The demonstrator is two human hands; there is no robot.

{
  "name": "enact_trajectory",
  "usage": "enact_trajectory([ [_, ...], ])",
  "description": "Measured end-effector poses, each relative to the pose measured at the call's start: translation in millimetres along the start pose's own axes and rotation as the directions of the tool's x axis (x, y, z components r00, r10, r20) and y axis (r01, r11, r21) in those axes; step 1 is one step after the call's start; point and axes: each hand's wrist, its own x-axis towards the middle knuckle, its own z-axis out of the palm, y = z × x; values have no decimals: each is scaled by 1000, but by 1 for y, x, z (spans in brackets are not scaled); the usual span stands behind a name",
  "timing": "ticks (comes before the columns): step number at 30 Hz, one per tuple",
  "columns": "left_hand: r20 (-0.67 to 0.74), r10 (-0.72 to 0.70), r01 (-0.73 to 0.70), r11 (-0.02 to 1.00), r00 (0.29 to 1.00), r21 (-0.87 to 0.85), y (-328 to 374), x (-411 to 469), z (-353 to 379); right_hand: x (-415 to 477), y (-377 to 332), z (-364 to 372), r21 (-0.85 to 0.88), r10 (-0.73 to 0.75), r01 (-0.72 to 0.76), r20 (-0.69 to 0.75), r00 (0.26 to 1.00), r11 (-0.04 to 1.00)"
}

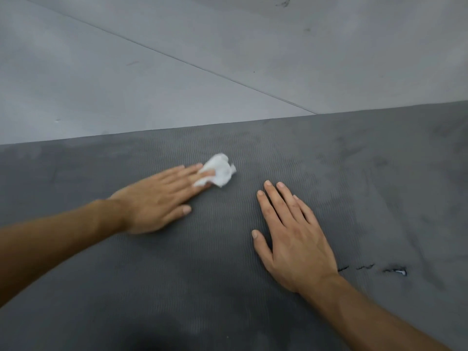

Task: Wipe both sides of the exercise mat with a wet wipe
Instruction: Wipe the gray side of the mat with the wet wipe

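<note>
The mat (228,300) is spread flat on the floor (152,72). Nearest, the right hand (293,236) is laid palm-down on the mat, fingers straight and slightly apart, nothing held. Further in, the wipe (219,171) is pressed onto the mat under the straight, close-set fingers of the left hand (157,198). One side is judged to be mid-wipe. Strokes toward the mat's far edge are called for next.

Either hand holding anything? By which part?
Nothing is gripped. The left hand presses the wipe onto the mat with straight fingers on its near edge; the right hand lies flat on the mat, empty.
</note>
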Motion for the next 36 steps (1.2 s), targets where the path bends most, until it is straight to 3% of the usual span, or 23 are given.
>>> enact_trajectory([
  [4,-41,-276,268,953,960,-141,-33,19,-9,0,1,0,4,1,-1,1,1000,1000],
  [7,-51,-312,302,942,949,-143,-34,20,-8,0,1,1,2,-1,1,-3,1000,1000],
  [12,-87,-219,211,973,972,-92,-8,-2,4,0,1,1,8,-3,3,-14,1000,1000],
  [18,-47,46,-46,999,998,0,69,-74,20,0,0,1,2,-2,2,-29,1000,1000],
  [24,42,124,-127,989,991,71,75,-115,29,1,-1,2,-19,-11,10,-29,1000,1000],
  [32,9,-168,168,985,986,-27,-9,-95,24,1,0,5,-37,-25,22,-64,998,999],
  [36,-70,-447,426,882,892,-202,-49,-67,16,2,-1,5,-46,-28,25,-74,997,999],
])
